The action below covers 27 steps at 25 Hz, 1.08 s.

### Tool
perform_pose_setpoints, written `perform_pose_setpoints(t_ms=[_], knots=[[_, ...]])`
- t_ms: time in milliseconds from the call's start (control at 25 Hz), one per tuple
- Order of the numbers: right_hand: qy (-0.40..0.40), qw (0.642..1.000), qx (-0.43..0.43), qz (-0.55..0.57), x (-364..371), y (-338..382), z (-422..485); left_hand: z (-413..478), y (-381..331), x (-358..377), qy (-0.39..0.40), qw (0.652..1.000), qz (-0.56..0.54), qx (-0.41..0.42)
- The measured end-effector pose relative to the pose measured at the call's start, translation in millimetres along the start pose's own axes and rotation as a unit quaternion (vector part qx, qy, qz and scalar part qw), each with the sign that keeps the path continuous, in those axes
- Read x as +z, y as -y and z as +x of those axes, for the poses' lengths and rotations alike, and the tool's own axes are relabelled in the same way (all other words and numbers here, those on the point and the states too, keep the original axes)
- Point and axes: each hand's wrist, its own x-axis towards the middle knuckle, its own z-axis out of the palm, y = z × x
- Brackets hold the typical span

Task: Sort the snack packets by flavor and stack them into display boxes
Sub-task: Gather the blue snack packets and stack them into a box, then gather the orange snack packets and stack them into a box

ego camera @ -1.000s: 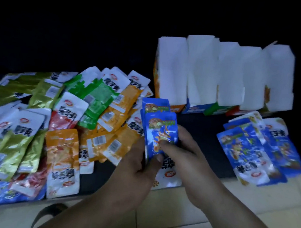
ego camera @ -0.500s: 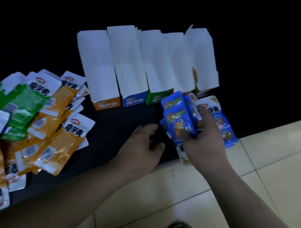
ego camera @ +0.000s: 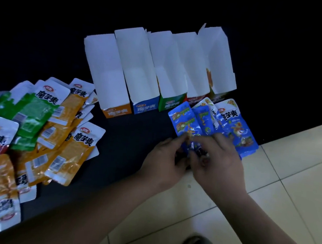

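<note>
Nearest us lies the pale tiled floor (ego camera: 297, 161). Just past its edge, our left hand (ego camera: 164, 160) and right hand (ego camera: 220, 165) meet over the black tabletop (ego camera: 128, 138). The fingers of both curl onto the lower ends of a fan of glossy blue foil snack packets (ego camera: 185, 121), though blur hides the exact pinch. To the left sprawls a loose pile of orange, green and red foil packets (ego camera: 63, 152). Farthest stand five open white-lined cardboard display boxes (ego camera: 138, 62) in a row, just behind the blue fan.
</note>
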Motion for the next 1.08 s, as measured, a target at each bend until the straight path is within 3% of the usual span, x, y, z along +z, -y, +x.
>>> perform_pose_setpoints(t_ms=[80, 280, 560, 640, 760, 840, 920, 1000, 1080], knots=[[0.042, 0.998, -0.034, -0.037, 2, 0, -4, -7, 10, -3, -0.016, 0.999, -0.049, 0.009], [0.09, 0.988, -0.011, -0.123, 7, 13, 3, -27, 27, -21, -0.068, 0.997, -0.034, 0.022], [0.141, 0.983, -0.029, -0.117, 18, 52, 11, -55, 43, -47, -0.054, 0.996, -0.069, 0.005], [0.165, 0.982, -0.022, -0.091, 22, 63, 9, -62, 48, -58, -0.032, 0.996, -0.081, -0.002], [0.211, 0.975, 0.017, 0.067, 39, 89, 11, -73, 56, -78, -0.025, 0.997, -0.072, 0.013], [0.227, 0.964, 0.063, 0.122, 47, 104, 11, -85, 62, -96, -0.054, 0.998, -0.023, 0.014], [0.191, 0.964, 0.07, 0.171, 56, 121, 9, -103, 72, -122, -0.112, 0.992, 0.055, 0.031], [0.184, 0.943, 0.09, 0.263, 66, 148, 5, -122, 85, -153, -0.187, 0.961, 0.185, 0.082], [0.229, 0.907, 0.118, 0.333, 78, 178, 4, -133, 105, -175, -0.223, 0.914, 0.329, 0.081]])
